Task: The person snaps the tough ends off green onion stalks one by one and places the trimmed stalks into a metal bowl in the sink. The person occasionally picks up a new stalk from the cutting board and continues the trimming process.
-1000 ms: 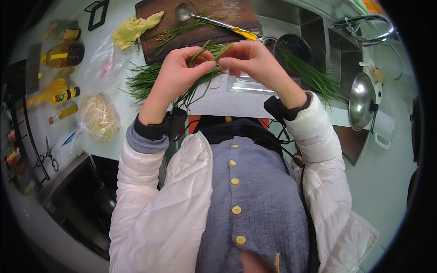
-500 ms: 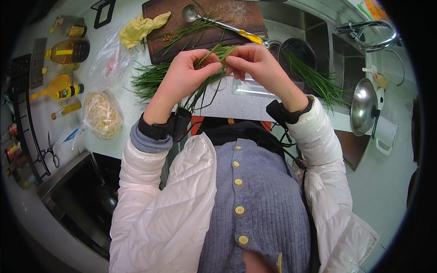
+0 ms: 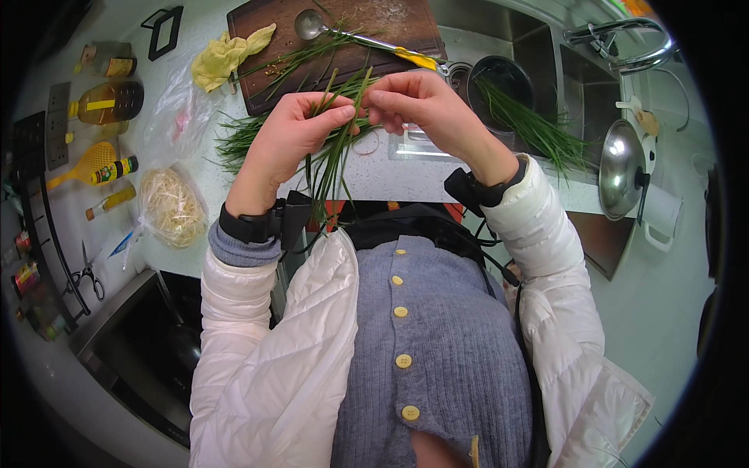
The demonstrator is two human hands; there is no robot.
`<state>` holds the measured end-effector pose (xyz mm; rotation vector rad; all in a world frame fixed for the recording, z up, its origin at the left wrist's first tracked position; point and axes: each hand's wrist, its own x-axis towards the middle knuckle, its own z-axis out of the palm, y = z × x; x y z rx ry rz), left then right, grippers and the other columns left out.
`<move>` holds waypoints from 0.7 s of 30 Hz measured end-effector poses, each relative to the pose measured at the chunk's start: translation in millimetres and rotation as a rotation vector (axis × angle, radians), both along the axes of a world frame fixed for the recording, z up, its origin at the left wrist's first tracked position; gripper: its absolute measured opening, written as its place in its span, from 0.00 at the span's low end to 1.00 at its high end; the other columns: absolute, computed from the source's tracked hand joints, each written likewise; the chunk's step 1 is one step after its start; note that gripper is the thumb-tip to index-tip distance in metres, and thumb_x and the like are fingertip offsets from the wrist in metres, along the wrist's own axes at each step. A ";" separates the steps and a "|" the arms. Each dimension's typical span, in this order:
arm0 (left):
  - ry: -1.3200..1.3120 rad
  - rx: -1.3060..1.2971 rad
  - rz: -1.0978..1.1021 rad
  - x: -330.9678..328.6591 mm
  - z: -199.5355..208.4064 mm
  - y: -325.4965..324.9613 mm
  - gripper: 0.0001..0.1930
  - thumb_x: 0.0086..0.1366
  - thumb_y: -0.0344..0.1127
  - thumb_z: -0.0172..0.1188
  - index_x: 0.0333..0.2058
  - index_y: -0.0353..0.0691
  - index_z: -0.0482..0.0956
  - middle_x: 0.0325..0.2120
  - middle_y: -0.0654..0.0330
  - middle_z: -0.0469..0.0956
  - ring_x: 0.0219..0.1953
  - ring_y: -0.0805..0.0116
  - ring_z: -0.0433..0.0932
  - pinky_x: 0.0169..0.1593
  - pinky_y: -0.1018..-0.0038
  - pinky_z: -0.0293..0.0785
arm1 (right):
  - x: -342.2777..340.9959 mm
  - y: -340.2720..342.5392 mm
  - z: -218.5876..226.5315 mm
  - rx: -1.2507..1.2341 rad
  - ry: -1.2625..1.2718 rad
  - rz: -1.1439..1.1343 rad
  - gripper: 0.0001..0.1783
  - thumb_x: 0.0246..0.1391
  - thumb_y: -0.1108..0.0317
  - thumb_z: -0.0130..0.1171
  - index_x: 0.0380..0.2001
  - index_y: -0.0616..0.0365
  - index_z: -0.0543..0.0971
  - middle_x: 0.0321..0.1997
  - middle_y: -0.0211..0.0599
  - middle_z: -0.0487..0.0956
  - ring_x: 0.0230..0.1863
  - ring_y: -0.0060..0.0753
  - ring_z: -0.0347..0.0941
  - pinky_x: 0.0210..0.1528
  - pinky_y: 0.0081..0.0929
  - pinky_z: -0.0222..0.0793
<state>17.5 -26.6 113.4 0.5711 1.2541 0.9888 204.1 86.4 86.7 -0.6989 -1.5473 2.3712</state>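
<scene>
Several long green chives [image 3: 334, 160] are gripped in my left hand [image 3: 292, 131], their stem ends pointing up past the thumb and their leaves hanging over the counter's front edge. My right hand [image 3: 417, 95] is close beside the stems, thumb and fingers pinched together; whatever sits between its fingertips is too small to make out. Behind my left hand a larger pile of chives [image 3: 238, 146] lies on the white counter. Beyond both hands is a dark wooden cutting board [image 3: 261, 22] with loose chives and scraps, and a metal ladle [image 3: 310, 25] with a yellow handle part lies across it.
Right of the board, a sink [image 3: 538, 43] holds a black bowl [image 3: 499, 74] with more chives [image 3: 534, 129] draped out of it. A metal lid [image 3: 620, 168] stands farther right. At left are a yellow cloth [image 3: 222, 58], a bag of pale strands [image 3: 172, 210], bottles [image 3: 113, 101] and scissors [image 3: 87, 277].
The chives in my left hand have turned more upright, and their leaves hang lower. My right hand has drawn slightly apart from my left. The whole view has shifted a little.
</scene>
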 end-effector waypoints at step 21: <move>0.200 0.040 -0.110 -7.0 -3.0 5.6 0.09 0.63 0.36 0.62 0.39 0.38 0.80 0.20 0.78 0.71 0.17 0.92 0.57 0.20 0.88 0.47 | -11.2 8.4 -1.7 0.088 -0.110 0.079 0.11 0.57 0.64 0.62 0.29 0.62 0.79 0.24 0.27 0.79 0.22 0.14 0.71 0.23 0.14 0.64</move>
